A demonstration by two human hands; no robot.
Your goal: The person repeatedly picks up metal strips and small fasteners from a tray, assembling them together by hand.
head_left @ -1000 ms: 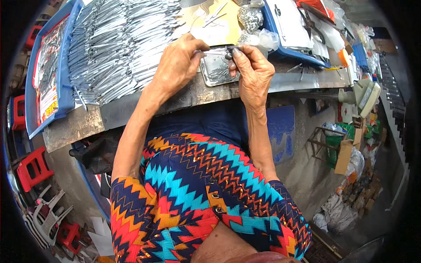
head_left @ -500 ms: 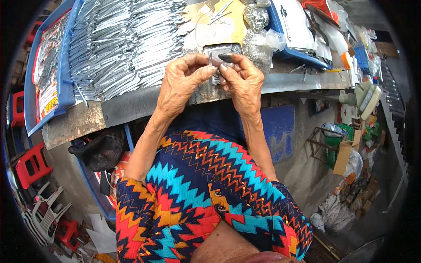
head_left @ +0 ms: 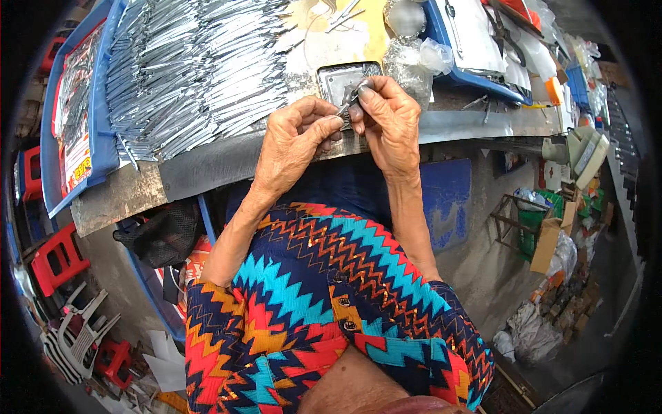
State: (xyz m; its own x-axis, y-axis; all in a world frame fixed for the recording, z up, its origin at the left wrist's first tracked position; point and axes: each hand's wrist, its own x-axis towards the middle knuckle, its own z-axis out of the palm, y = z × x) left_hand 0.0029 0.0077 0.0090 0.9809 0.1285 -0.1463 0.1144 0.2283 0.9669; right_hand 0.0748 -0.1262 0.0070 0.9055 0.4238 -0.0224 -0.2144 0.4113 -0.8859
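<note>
Both of your hands meet just above the near edge of a grey metal workbench [head_left: 207, 169]. Your left hand [head_left: 296, 141] and right hand [head_left: 386, 117] are pressed close, fingertips touching, and together they pinch 1 small, thin, silvery metal piece [head_left: 350, 103] between thumbs and forefingers. Its exact shape is too small to tell. It sits in the air between your hands, over the bench edge and just in front of a shallow rectangular grey metal tray [head_left: 338, 79].

To your left, a wide spread of long, narrow, shiny silver metal strips [head_left: 186, 69] lies in rows on a blue tray [head_left: 103, 138]. Crumpled clear plastic bags [head_left: 414, 55] lie just beyond your right hand.

The piece looks light, stiff and slick, probably with thin edges, so it would likely slip rather than bend. A firm pinch on its flat faces near the middle, with fingertips kept off the edges, seems the safest hold.

Your lap, in a bright zigzag-patterned fabric [head_left: 324, 303], fills the lower part of the view.
</note>
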